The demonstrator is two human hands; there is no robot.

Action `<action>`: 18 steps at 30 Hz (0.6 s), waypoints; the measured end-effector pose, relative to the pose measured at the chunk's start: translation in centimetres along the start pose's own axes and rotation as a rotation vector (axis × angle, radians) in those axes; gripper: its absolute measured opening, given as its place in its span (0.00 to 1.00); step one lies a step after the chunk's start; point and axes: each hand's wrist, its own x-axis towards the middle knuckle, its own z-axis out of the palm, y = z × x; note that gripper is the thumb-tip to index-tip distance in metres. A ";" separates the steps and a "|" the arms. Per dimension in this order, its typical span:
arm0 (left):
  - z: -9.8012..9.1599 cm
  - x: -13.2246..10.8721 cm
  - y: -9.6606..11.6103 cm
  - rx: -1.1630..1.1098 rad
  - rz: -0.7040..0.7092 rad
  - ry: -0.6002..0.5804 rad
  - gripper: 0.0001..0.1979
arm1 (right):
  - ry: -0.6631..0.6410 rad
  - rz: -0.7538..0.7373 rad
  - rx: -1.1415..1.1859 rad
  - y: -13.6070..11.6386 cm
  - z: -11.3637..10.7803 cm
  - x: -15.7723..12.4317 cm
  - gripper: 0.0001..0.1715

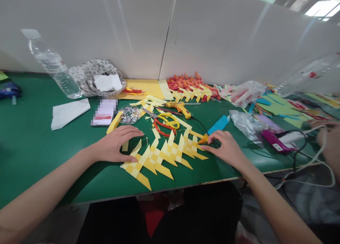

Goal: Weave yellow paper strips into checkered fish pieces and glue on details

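Observation:
In front of me a row of several yellow woven paper fish shapes point(155, 157) with pointed strips lies near the table's front edge. My left hand point(117, 143) rests at its left end, fingers stretched, thumb on the leftmost piece. At the right end, my right hand point(224, 146) has thumb and forefinger closed on a small orange tassel-like piece point(203, 139). Scissors with red and yellow handles point(166, 125) lie just behind the row, blades pointing left. Behind them is a yellow glue gun point(183, 107) with a black cord. A blue paper strip point(219, 124) lies behind my right hand.
At the left stand a water bottle point(57, 68), a phone point(105, 111) and a tray of googly eyes point(130, 114). Red woven pieces point(186, 83) are piled against the wall. To the right are plastic bags point(248, 125), a purple power strip point(277, 141) with cables, and another person's hand point(328, 141).

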 end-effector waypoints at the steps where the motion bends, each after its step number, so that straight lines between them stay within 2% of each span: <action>1: 0.1 0.0 0.0 0.002 -0.002 -0.003 0.38 | 0.014 -0.010 0.007 -0.4 -0.2 0.3 0.21; 5: 0.2 0.1 -0.1 0.009 -0.003 -0.017 0.38 | 0.045 -0.050 0.054 -3.7 -0.3 2.2 0.13; 10: -0.1 0.2 -0.3 0.005 0.002 0.029 0.35 | -0.113 0.034 0.007 -7.5 1.4 5.9 0.11; 14: -0.7 0.2 -0.2 -0.026 0.004 0.084 0.27 | -0.230 0.042 -0.078 -8.5 2.4 7.5 0.14; 18: -0.8 0.2 0.0 -0.057 0.037 0.046 0.38 | -0.250 0.019 -0.122 -8.7 2.5 7.7 0.14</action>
